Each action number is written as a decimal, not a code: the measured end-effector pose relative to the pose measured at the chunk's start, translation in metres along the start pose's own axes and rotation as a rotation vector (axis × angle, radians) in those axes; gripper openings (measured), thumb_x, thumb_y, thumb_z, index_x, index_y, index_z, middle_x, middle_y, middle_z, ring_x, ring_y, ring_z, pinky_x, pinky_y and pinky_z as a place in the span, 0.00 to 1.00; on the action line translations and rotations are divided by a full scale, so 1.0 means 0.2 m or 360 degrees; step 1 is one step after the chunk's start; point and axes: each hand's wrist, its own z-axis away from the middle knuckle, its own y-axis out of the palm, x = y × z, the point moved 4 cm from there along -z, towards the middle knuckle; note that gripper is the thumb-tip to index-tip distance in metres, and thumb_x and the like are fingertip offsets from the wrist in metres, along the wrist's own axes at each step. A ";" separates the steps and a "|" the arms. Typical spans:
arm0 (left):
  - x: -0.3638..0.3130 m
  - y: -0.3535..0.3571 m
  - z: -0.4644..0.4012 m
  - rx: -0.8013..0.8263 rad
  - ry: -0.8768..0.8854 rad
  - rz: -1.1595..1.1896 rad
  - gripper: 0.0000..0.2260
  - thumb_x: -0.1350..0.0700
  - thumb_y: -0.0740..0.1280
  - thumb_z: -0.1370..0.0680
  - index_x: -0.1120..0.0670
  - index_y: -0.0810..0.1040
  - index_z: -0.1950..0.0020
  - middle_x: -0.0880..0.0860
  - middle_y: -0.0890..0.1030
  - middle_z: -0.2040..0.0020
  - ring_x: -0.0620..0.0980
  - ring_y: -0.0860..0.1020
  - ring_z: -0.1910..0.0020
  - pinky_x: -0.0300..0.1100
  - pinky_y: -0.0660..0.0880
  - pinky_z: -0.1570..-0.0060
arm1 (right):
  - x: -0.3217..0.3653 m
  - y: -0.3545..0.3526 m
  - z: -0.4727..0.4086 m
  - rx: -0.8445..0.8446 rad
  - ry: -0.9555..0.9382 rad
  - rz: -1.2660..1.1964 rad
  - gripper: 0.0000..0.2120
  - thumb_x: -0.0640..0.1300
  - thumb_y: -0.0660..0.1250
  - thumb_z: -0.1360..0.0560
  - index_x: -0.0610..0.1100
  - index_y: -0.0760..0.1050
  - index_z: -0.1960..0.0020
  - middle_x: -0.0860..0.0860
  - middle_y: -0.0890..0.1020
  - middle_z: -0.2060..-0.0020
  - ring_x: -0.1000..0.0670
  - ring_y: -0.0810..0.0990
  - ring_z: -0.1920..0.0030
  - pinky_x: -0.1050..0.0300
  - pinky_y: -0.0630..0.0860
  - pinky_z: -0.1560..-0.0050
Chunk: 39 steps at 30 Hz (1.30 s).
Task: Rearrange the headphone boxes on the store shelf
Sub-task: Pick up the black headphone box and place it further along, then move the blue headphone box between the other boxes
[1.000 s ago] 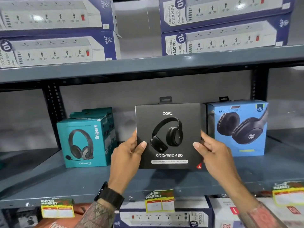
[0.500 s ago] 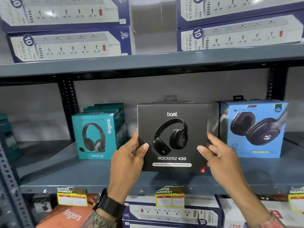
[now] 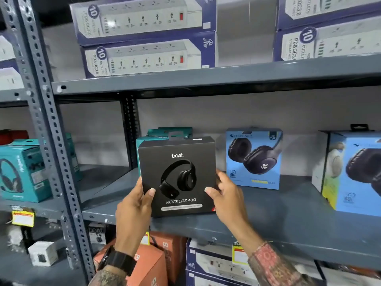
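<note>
I hold a black headphone box [image 3: 177,176] upright over the front of the middle shelf [image 3: 278,219], its printed face toward me. My left hand [image 3: 134,207] grips its lower left edge and my right hand [image 3: 226,195] grips its lower right edge. Right behind it stands a teal headphone box [image 3: 156,136], mostly hidden. A blue headphone box [image 3: 254,159] stands on the shelf to the right, apart from the black one. A second blue box [image 3: 354,174] stands nearer the front at the far right.
A perforated steel upright [image 3: 51,129] divides this bay from the left one, where another teal box [image 3: 22,172] stands. Power-strip boxes [image 3: 144,56] are stacked on the shelf above. Orange boxes [image 3: 152,263] and more power-strip boxes [image 3: 218,265] sit below.
The black box has moved left with both hands, away from the blue box and in front of the teal one. The view has shifted left, showing the steel upright and the neighbouring bay.
</note>
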 end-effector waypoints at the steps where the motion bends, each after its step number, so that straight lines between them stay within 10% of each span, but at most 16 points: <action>1: 0.02 -0.01 0.00 -0.0002 -0.0011 0.0009 0.23 0.54 0.69 0.14 0.36 0.76 0.21 0.31 0.86 0.42 0.37 0.84 0.40 0.52 0.80 0.35 | 0.00 0.03 -0.01 0.0019 -0.0012 -0.0007 0.30 0.40 0.73 0.20 0.53 0.71 0.21 0.43 0.89 0.40 0.45 0.85 0.45 0.40 0.81 0.37; 11: 0.06 -0.02 0.02 -0.0020 0.0072 -0.0033 0.27 0.55 0.69 0.14 0.35 0.72 0.17 0.12 0.78 0.50 0.17 0.79 0.48 0.23 0.77 0.45 | -0.04 0.10 -0.01 0.0009 -0.0057 -0.0003 0.30 0.39 0.72 0.19 0.52 0.70 0.20 0.45 0.86 0.34 0.43 0.84 0.33 0.45 0.80 0.33; 16: 0.05 -0.03 0.12 -0.0440 -0.0115 0.0326 0.24 0.56 0.71 0.15 0.47 0.75 0.19 0.52 0.86 0.29 0.46 0.84 0.33 0.52 0.81 0.30 | -0.05 0.00 0.04 0.0042 -0.0135 -0.0117 0.32 0.37 0.71 0.19 0.52 0.67 0.18 0.55 0.80 0.30 0.50 0.84 0.34 0.54 0.80 0.35; 20: -0.18 0.08 0.24 -0.0793 0.0193 0.0427 0.14 0.66 0.69 0.16 0.54 0.83 0.33 0.53 0.85 0.39 0.36 0.83 0.46 0.28 0.79 0.44 | -0.08 -0.32 0.11 -0.0157 -0.0285 -0.0185 0.28 0.41 0.71 0.18 0.55 0.70 0.21 0.60 0.82 0.32 0.61 0.83 0.36 0.73 0.75 0.39; 29: -0.99 1.09 0.40 0.0679 0.0210 0.0780 0.13 0.61 0.73 0.17 0.44 0.84 0.37 0.46 0.87 0.47 0.35 0.83 0.56 0.26 0.77 0.52 | -0.26 -1.41 0.19 -0.0859 -0.0385 0.0025 0.22 0.38 0.73 0.20 0.52 0.76 0.29 0.56 0.85 0.42 0.65 0.85 0.43 0.72 0.77 0.43; 34: -1.24 1.64 0.53 0.1152 0.0150 0.0684 0.25 0.51 0.72 0.16 0.47 0.72 0.19 0.53 0.81 0.26 0.49 0.83 0.35 0.32 0.78 0.41 | -0.50 -1.97 0.18 -0.1313 -0.0086 0.0378 0.31 0.44 0.77 0.22 0.44 0.70 0.22 0.44 0.79 0.32 0.44 0.78 0.31 0.47 0.72 0.30; 39: -1.28 1.93 0.58 0.1397 -0.0159 0.0843 0.44 0.50 0.71 0.15 0.50 0.44 0.09 0.51 0.54 0.08 0.54 0.59 0.11 0.57 0.62 0.13 | -0.75 -2.21 0.06 -0.0878 0.0340 0.0184 0.42 0.55 0.75 0.21 0.51 0.58 0.14 0.45 0.69 0.18 0.41 0.69 0.19 0.40 0.69 0.22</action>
